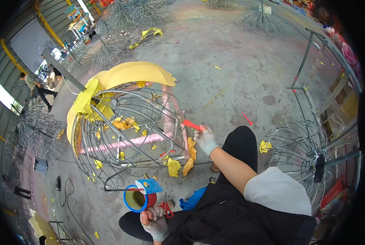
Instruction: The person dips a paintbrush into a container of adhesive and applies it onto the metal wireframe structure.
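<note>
My left hand (156,226), in a pale glove with bare fingertips, grips a red cup (151,199) with a blue rim. Yellowish liquid shows inside it, and a blue printed piece (151,186) stands at its edge. Red-handled scissors (167,210) are right beside that hand; I cannot tell whether the fingers hold them. My right hand (206,140) is closed around a red-handled brush (191,125). Its tip is at the right side of a domed wire frame (125,112), near a pink-wrapped bar (168,114). Yellow fabric (137,73) covers the frame's far edge.
Yellow scraps (173,167) lie under and around the frame. Another wire frame (292,151) stands at right beside metal poles (302,61). More wire bundles (39,130) are at left and far back. A person (37,89) stands at far left. A cable (70,204) crosses the floor.
</note>
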Demonstrator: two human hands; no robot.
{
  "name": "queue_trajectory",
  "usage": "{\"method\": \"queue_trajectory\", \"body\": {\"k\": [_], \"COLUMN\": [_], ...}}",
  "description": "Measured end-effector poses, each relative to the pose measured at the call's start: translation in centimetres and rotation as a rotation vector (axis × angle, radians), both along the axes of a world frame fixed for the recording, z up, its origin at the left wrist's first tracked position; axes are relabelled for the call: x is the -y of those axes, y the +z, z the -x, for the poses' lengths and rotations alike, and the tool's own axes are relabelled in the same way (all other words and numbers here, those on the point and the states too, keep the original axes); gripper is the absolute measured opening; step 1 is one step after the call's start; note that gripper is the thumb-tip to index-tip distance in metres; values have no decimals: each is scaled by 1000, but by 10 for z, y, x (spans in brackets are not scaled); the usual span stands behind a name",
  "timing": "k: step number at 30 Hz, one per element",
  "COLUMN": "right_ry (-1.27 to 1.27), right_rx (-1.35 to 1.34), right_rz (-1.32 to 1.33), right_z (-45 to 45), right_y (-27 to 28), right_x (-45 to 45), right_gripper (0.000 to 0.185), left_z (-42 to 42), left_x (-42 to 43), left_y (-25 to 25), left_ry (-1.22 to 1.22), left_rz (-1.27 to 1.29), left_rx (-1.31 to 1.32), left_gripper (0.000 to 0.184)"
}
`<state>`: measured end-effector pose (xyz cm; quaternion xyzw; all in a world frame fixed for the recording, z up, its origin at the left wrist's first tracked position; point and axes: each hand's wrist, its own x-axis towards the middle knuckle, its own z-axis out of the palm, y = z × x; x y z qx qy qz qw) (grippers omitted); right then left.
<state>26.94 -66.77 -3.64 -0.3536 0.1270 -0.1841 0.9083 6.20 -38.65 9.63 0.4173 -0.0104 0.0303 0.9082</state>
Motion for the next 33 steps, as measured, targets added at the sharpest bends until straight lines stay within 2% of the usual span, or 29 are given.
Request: {"method": "queue_trajectory", "body": {"k": [6,14,18,19,23,25,26,28,29,30,31,33], "right_ry": [-143,-279,-495,-497,-81,-307,-288,-107,82,132,89,34], "right_rx": [-110,-224,115,126,-208,-81,-66,-79,-133,-46,-40,-94], "right_rz": [52,151,1414,1414,1261,1205,1214,1297,1223,1239,1015,570], "right_z": [15,21,16,16,46,44,48,43,39,39,48,64], "right_y": [-24,-31,-13,-13,-33,-28,-25,-10,-22,-24,-17,12], "right_x": [2,6,-11,-10,5,3,4,-2,0,-1,1,9], "right_gripper": [10,6,13,13,13,14,14,13,10,10,11,14], "left_z": [0,-9,-9,-9,-5,-10,-10,-4,-3,-3,-3,-3], "left_x": [-5,-2,-3,-4,-4,0,3,-2,-5,-8,-12,-13], "left_y": [-1,4,2,3,1,-1,-1,-1,-5,-10,-14,-24], "left_ry": [-28,8,-4,1,14,-7,-26,4,8,15,94,61], "left_rz": [-41,-56,-20,-18,-32,-19,-14,-5,8,23,35,39], "left_rx": [-35,-60,-33,-25,-5,-18,-37,-49,-78,-103,-67,-90], "left_gripper": [38,39,38,38,36,36,36,35,35,36,36,33]}}
